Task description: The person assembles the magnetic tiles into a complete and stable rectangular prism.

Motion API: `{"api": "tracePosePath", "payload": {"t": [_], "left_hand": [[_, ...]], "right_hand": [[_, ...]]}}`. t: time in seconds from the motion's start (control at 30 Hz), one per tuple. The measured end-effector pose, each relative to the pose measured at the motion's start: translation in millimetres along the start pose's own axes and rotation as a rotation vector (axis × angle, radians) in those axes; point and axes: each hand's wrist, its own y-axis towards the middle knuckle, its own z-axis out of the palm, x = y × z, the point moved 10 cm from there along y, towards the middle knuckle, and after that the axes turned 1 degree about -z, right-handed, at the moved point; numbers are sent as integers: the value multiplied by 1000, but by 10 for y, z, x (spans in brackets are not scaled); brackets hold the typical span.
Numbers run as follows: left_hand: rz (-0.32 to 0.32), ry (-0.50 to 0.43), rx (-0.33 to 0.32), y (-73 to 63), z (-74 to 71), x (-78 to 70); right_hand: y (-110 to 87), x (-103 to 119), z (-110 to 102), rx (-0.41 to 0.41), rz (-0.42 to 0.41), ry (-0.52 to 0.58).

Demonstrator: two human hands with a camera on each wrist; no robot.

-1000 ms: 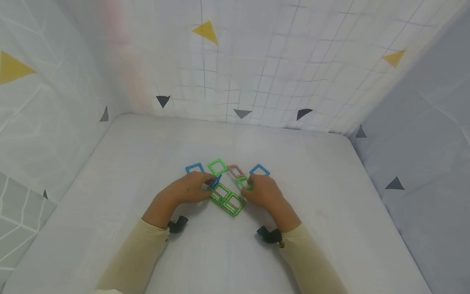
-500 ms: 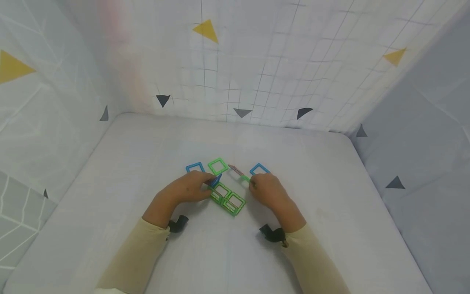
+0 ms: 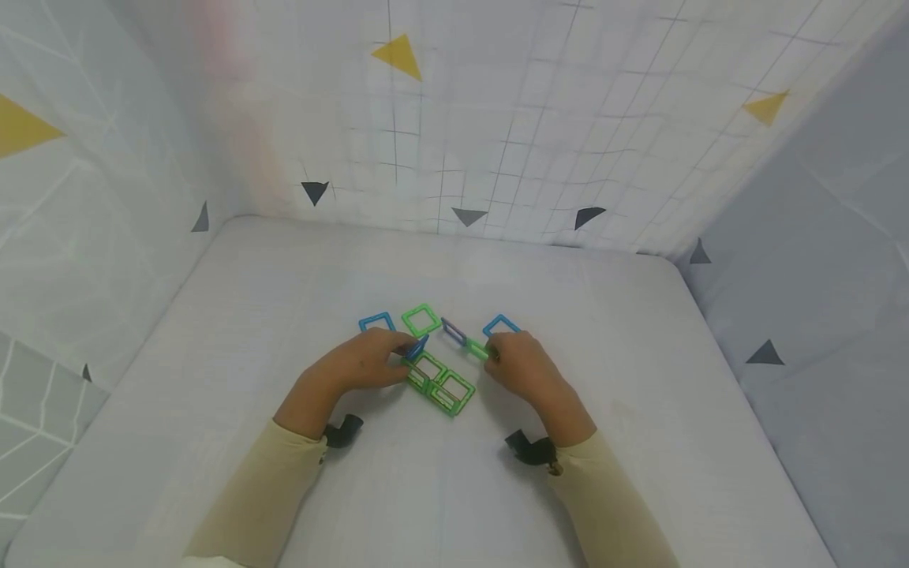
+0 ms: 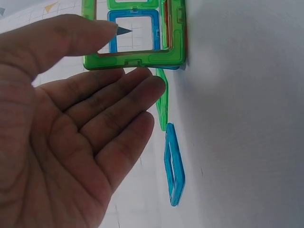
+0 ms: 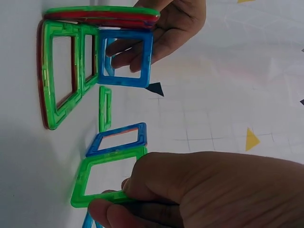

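Note:
In the head view my left hand (image 3: 369,361) grips a small joined build of square magnetic tiles, at its far left side. The build has green tiles (image 4: 133,60) backed with red and an upright blue tile (image 5: 126,81). My left thumb lies across the green frame and the fingers reach under its lower edge. My right hand (image 3: 521,367) pinches another green magnetic tile (image 5: 81,185) by its edge, between thumb and fingers. A blue tile (image 5: 142,133) with an orange-red inner edge is joined to it. Both stand tilted on edge, apart from the build.
Behind the hands lie a loose blue tile (image 3: 376,319), a green tile (image 3: 413,311) and, by my right knuckles, another blue tile (image 3: 502,317). All rest on a white-covered table (image 3: 440,489). Pale walls (image 3: 483,118) with triangle marks enclose it on three sides.
My right hand has drawn slightly right and turned the green tile up from lying flat, and the tile joined to it tilted up too. The left hand has stayed in place.

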Motion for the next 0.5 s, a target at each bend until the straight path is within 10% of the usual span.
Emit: {"api": "tracePosePath", "payload": {"t": [0.5], "left_hand": [[16,-5,2,3,-2,-3]], "right_hand": [[-35,-47,-68,-39,-44,79]]}}
